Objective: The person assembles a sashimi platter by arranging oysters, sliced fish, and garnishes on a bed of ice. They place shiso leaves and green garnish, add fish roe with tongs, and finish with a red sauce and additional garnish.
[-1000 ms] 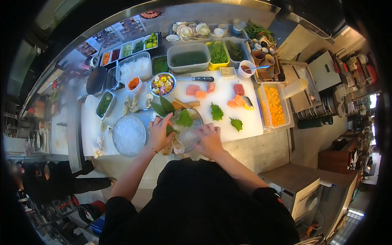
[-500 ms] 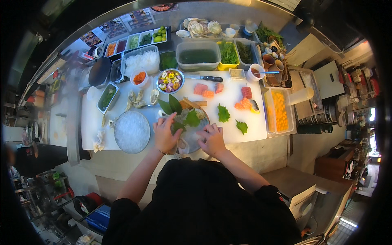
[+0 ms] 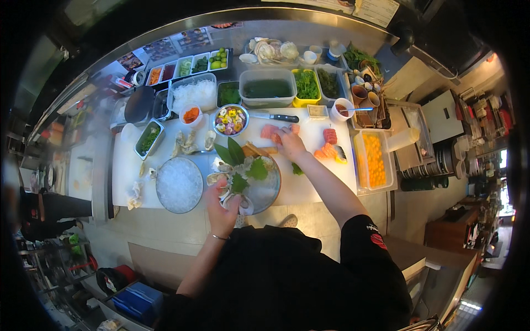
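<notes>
My right hand (image 3: pixel 290 144) reaches across the white cutting board (image 3: pixel 127 187) with its fingertips closed on slices of orange salmon, mostly hidden beneath them. Pink fish slices (image 3: pixel 269 131) lie beside those fingers. At the near left rim of a round plate (image 3: pixel 269 190) is my left hand (image 3: pixel 222 208), thumb and fingers apart, close to an oyster shell (image 3: pixel 245 206). Oyster shells, ice, long dark leaves (image 3: pixel 236 150) and jagged green shiso leaves (image 3: pixel 257 169) dress this plate. Another shiso leaf (image 3: pixel 297 169) shows partly behind my right forearm.
Left of the plate stands a bowl of crushed ice (image 3: pixel 179 185). Behind are a bowl of flowers (image 3: pixel 231 120), a knife (image 3: pixel 284 118) and several tubs of greens. Red tuna (image 3: pixel 329 135), salmon (image 3: pixel 330 152) and a tub of orange yolks (image 3: pixel 374 160) lie to the right.
My right hand has left the plate and moved forward and right to the fish slices. My left hand has drawn back slightly toward the plate's near edge, and a shiso leaf there is uncovered.
</notes>
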Available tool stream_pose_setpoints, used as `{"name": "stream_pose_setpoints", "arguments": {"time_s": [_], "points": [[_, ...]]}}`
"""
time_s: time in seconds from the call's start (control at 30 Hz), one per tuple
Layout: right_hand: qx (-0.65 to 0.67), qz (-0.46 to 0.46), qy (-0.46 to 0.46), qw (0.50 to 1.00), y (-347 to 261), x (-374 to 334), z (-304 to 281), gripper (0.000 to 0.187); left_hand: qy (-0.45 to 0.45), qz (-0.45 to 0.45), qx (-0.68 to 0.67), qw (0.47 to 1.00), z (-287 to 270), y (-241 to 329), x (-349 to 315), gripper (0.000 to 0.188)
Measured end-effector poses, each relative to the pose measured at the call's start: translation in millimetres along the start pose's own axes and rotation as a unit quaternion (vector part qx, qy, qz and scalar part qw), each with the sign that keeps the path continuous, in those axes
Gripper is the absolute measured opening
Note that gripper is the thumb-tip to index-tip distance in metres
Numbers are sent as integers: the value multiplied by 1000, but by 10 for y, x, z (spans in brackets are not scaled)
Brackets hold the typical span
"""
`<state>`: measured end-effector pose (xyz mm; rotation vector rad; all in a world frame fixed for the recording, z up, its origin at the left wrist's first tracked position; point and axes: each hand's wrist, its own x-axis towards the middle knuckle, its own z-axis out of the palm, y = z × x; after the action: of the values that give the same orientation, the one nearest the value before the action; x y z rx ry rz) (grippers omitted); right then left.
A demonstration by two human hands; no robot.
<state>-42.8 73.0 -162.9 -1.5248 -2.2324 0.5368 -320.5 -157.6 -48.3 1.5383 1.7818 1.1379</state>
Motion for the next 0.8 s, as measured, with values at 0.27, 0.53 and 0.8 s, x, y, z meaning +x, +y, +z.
{"name": "stream_pose_setpoints", "arguments": {"time_s": [0.27, 0.53, 0.8], "points": [[282, 152, 49, 946, -510, -642, -582, 34, -81, 25, -190, 978, 436, 502, -40, 50], [184, 74, 118, 973, -1551, -1589, -896, 56, -176, -114, -321, 924, 1156, 457, 102, 55], [321, 159, 153, 921, -1729, -1880, -470, 52, -93, -149, -336, 925, 1130, 164, -112, 38]]}}
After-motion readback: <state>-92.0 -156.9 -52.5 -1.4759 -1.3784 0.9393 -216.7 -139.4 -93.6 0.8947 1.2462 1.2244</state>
